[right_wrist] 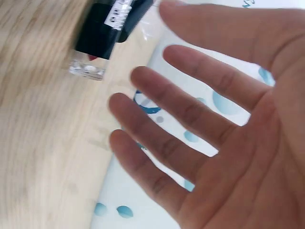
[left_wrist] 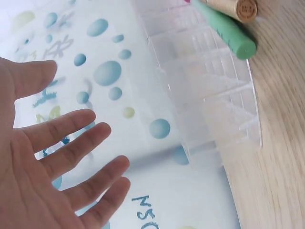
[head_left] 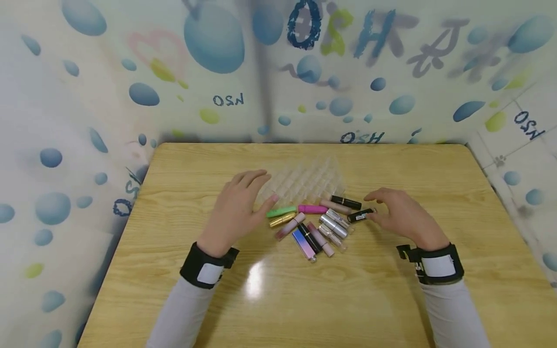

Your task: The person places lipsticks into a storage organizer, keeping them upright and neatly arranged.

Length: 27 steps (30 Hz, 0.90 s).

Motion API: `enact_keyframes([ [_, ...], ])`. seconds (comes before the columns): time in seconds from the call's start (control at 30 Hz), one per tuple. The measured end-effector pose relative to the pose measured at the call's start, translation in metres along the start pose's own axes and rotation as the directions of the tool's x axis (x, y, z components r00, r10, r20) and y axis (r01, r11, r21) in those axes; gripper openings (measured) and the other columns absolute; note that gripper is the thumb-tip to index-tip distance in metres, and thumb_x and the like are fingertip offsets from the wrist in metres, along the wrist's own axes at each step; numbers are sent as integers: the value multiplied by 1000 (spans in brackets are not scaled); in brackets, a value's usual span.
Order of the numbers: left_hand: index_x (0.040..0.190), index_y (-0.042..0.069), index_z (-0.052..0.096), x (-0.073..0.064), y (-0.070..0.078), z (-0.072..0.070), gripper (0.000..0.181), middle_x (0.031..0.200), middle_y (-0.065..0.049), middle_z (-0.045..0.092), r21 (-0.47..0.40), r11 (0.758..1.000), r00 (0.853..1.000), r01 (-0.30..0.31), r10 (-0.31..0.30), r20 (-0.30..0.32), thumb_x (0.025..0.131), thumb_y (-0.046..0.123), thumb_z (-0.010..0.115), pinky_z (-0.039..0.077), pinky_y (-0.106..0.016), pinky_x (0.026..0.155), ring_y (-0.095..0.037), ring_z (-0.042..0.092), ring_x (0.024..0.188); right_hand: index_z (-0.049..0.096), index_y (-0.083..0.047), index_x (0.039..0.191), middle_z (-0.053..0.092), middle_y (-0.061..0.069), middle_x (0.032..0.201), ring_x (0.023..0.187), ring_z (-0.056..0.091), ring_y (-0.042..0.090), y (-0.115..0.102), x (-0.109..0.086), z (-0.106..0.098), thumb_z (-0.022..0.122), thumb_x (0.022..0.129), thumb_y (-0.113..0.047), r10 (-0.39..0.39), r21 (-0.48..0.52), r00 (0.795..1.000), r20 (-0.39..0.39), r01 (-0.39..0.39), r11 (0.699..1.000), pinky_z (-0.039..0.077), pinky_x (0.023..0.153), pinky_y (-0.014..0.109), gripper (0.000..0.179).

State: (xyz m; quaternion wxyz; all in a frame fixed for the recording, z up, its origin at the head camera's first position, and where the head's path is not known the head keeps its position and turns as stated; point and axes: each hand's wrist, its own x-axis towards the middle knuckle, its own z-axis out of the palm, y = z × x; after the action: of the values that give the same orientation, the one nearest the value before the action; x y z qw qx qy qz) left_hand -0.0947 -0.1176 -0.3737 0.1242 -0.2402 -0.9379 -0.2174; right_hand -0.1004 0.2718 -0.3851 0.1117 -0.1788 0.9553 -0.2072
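Note:
My left hand (head_left: 237,208) is held with fingers spread at the left end of a clear plastic compartment organizer (head_left: 304,181). Nothing is in its grasp; in the left wrist view the palm of the left hand (left_wrist: 62,162) shows, fingers apart. A green tube (head_left: 281,211) and a gold tube (head_left: 282,220) lie just right of the thumb. On the other side, my right hand (head_left: 402,215) has loosely bent fingers beside a short black lipstick tube (head_left: 359,215). The right wrist view shows this black tube (right_wrist: 97,33), clear-ended with a white label, beyond the extended fingers.
In front of the organizer lie several cosmetic tubes: a magenta one (head_left: 312,209), a silver one (head_left: 333,226), a blue-to-pink one (head_left: 303,244) and a longer black one (head_left: 346,202). They lie on a wooden table (head_left: 348,299) against a wall with blue spots (head_left: 213,38).

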Motion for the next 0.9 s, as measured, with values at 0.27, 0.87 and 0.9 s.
enact_keyframes([
  [0.27,124,7,72,2,19,17,39,130,-8,69,23,996,996,-92,92,-5,98,37,66,51,-46,100,-32,61,118,75,-6,116,73,14,116,107,67,36,12,3,14,81,86,-10,20,17,999,48,-21,1000,55,88,57,31],
  [0.87,114,9,75,0,33,36,38,112,-2,72,-49,995,992,-82,86,89,98,42,65,58,-37,82,-22,69,96,77,1,109,72,11,100,84,65,21,11,14,19,77,85,1,3,-56,996,85,2,998,55,71,42,24],
  [0.9,114,9,75,0,33,37,40,112,-2,72,-44,995,992,-87,91,87,99,44,63,58,-37,83,-22,68,97,77,1,109,72,11,100,84,65,21,10,13,19,77,85,0,2,-60,996,84,3,998,55,72,42,24],
])
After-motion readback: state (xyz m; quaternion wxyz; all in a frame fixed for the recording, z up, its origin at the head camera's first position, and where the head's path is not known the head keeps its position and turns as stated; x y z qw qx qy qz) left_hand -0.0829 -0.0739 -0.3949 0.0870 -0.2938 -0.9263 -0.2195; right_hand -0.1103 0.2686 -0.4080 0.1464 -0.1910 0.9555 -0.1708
